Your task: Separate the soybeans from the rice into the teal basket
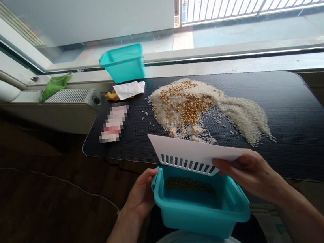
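My left hand (143, 191) grips the left rim of a teal plastic bin (198, 212) that rests on my lap below the table edge. A strip of small dark grains (188, 184) lies on the bin's floor. With my right hand (252, 169) I pinch a white slotted plastic sheet (189, 149), tilted over the bin's far rim. Beyond it, on the black table, spreads a pile of white rice-like grains (242, 117) mixed with yellow soybean-like beans (192, 109). Some grains are scattered near the sheet.
Another teal bin (126, 64) stands by the window sill. White paper (129, 90) lies over something yellow-brown at the table's back left, with a blurred-out flat item (114, 123) in front. A radiator (69, 96) with a green cloth (56, 86) is at left; a cable (68, 183) crosses the floor.
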`<action>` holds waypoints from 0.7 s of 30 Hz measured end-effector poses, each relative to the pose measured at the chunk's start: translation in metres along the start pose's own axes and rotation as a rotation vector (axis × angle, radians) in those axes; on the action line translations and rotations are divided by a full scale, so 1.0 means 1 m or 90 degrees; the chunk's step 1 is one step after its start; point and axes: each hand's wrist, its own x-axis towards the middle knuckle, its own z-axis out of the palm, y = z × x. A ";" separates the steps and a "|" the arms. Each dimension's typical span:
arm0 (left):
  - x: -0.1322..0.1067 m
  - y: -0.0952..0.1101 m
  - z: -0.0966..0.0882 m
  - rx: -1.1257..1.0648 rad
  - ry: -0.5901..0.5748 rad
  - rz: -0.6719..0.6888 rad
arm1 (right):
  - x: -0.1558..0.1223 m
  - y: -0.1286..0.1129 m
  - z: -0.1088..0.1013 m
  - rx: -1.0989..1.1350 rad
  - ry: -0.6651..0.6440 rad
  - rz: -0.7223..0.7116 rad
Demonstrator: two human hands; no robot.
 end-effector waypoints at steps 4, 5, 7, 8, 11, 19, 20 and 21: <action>0.002 0.000 -0.002 -0.007 0.010 -0.001 | -0.006 0.012 -0.012 0.043 0.016 0.059; 0.002 0.000 -0.002 -0.006 0.011 -0.003 | -0.010 0.014 -0.017 0.043 0.045 0.082; 0.003 -0.001 -0.001 -0.006 0.010 -0.007 | -0.015 0.017 -0.024 0.036 0.094 0.120; 0.003 -0.002 -0.001 -0.005 0.008 -0.010 | -0.017 0.016 -0.024 0.042 0.103 0.127; 0.004 -0.004 0.000 -0.006 0.002 -0.016 | -0.014 0.009 -0.010 0.087 0.067 0.105; 0.005 -0.006 0.006 -0.018 0.005 -0.003 | -0.018 0.019 -0.013 0.108 0.113 0.216; 0.005 -0.006 0.007 -0.017 0.003 -0.003 | -0.024 0.023 -0.022 0.111 0.142 0.245; 0.005 -0.007 0.007 -0.016 0.001 -0.004 | -0.030 0.026 -0.032 0.106 0.206 0.266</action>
